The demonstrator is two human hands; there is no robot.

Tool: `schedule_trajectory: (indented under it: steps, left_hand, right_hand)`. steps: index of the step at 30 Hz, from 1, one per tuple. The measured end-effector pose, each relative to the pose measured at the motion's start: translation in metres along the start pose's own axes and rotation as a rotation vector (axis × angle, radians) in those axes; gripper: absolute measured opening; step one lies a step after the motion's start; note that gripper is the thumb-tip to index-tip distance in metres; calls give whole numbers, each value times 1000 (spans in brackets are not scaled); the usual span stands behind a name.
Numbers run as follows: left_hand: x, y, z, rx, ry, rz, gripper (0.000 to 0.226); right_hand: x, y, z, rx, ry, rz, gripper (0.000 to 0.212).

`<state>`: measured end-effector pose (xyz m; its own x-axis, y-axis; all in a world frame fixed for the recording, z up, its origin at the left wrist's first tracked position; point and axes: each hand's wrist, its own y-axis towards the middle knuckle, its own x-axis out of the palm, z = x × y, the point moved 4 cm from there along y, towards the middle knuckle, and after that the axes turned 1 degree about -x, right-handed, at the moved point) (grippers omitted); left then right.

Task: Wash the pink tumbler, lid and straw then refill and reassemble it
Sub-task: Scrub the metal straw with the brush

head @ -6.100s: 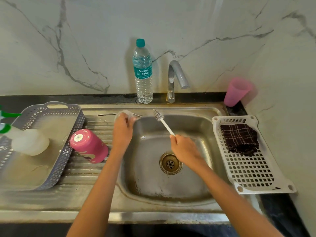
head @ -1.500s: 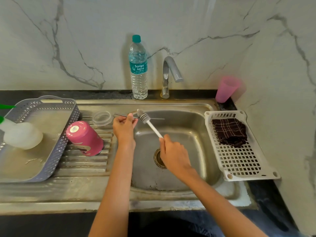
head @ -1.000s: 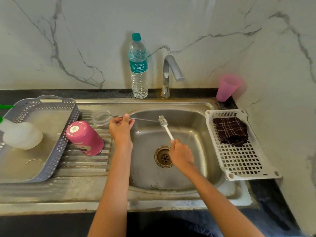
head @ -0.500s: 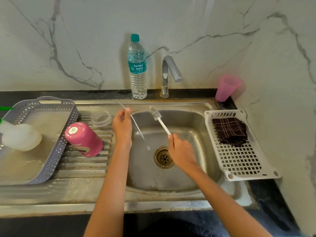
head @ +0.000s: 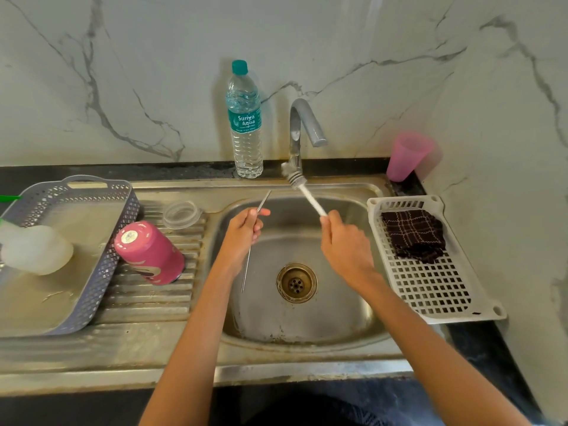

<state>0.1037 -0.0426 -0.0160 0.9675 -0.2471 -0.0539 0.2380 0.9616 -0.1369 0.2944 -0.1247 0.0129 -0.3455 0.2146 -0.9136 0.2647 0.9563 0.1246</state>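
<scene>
Only legible text: "Suriya Aqua" on the teal label of the water bottle (head: 246,121), which stands upright with its teal cap on at the far edge, just left of the tap (head: 299,130). The pink tumbler (head: 150,253) has a white round sticker on its base and white script on its side, both too small to read.

The tumbler sits base-up on the ribbed drainboard left of the sink (head: 307,321), against the grey basket (head: 101,272). The clear lid (head: 181,214) lies flat just beyond it.

The left hand (head: 244,230) pinches the thin metal straw (head: 246,269) over the basin, its lower end pointing down into the bowl. The right hand (head: 344,244) has its fingers wrapped round the white handle of the brush (head: 307,198), bristle end up by the tap base.

The sink is stainless with a brass-coloured drain (head: 296,282), set in a black counter. The walls are white marble with grey veining, and there is a corner at right. A white rack (head: 430,290) to the right holds a dark checked cloth (head: 413,235). A pink cup (head: 407,156) stands inverted in the far right corner.
</scene>
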Motion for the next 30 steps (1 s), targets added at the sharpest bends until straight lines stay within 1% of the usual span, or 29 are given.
schedule_trajectory:
  steps: [2,3,4,5,7,8,9,10,12,13,14,17,18,20,22,23,26,27,28,30]
  left_hand:
    - [-1,2,0,-29,-32,16,30]
    - [0,3,1,-42,-46,7,29]
    - [2,3,2,-53,-51,-8,28]
    - [2,3,2,-65,-51,-24,28]
    - [0,3,0,-87,-54,-25,30]
    - [-2,3,-3,-96,-61,-12,30]
    - [-4,4,-4,-102,-68,2,30]
    - [-6,5,-6,-106,-68,15,30]
    - [-7,6,-7,-114,-59,22,29]
    - [-6,7,-7,-115,-44,15,29]
    - [-5,7,-8,-112,-19,7,29]
    - [-6,6,-11,-86,43,22,30]
    - [-8,6,-12,-72,63,36,30]
    - [-10,10,-12,-39,146,69,27]
    - [-11,15,-10,2,285,81,22]
    - [-10,17,-9,31,364,72,19]
    - [-5,17,-4,119,582,53,13]
    - [-5,18,-5,130,613,60,12]
    - [-5,19,-6,131,627,68,11]
    - [-5,22,-7,130,645,68,9]
  right_hand:
    - [10,-14,-17,-148,-46,-89,31]
    - [16,-20,-23,-187,-72,-120,29]
    - [21,-21,-23,-182,-83,-126,29]
    - [24,-17,-19,-125,-72,-118,30]
    - [21,-6,-4,83,28,-82,35]
    - [18,-4,1,143,61,-61,36]
    - [16,-4,1,127,66,-39,36]
    - [17,-6,-3,56,54,-41,36]
    - [23,-20,-19,-114,1,-119,34]
    - [26,-24,-21,-149,-33,-152,32]
    - [26,-24,-18,-127,-48,-164,31]
    - [19,-6,9,117,-12,-125,36]
    - [16,-4,11,120,-16,-114,36]
    - [13,-8,0,-5,-40,-102,32]
    - [16,-19,-15,-128,-82,-140,27]
    - [17,-20,-15,-134,-105,-150,28]
    - [12,-3,3,31,-106,-141,34]
    - [10,-1,6,43,-104,-129,34]
    - [8,-1,4,13,-104,-119,32]
    - [10,-11,-9,-112,-121,-129,29]
